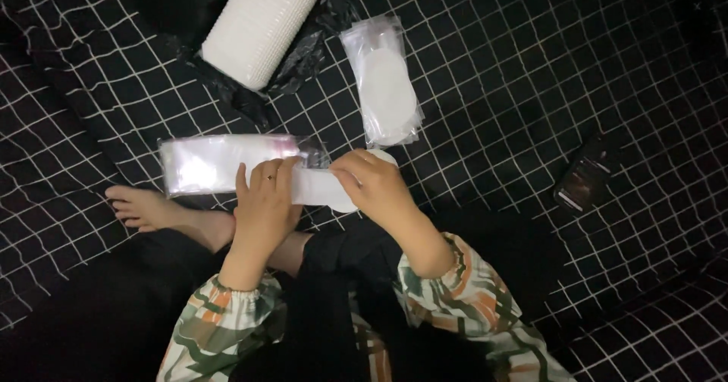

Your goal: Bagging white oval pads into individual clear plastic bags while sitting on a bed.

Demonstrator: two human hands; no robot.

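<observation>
My left hand [264,208] and my right hand [377,183] both grip a small clear plastic bag with a white round pad [322,186] partly inside it, held between them just above my lap. My left fingers pinch the bag's left part, and my right fingers close on its right end. Right behind my left hand lies a flat pile of clear plastic bags [220,162] on the black checked cloth [516,86].
A long stack of white round pads [262,22] lies on black plastic at the top. A clear bag filled with white pads [385,86] lies right of it. A dark phone [585,176] rests at the right. My bare foot [148,209] sticks out at the left.
</observation>
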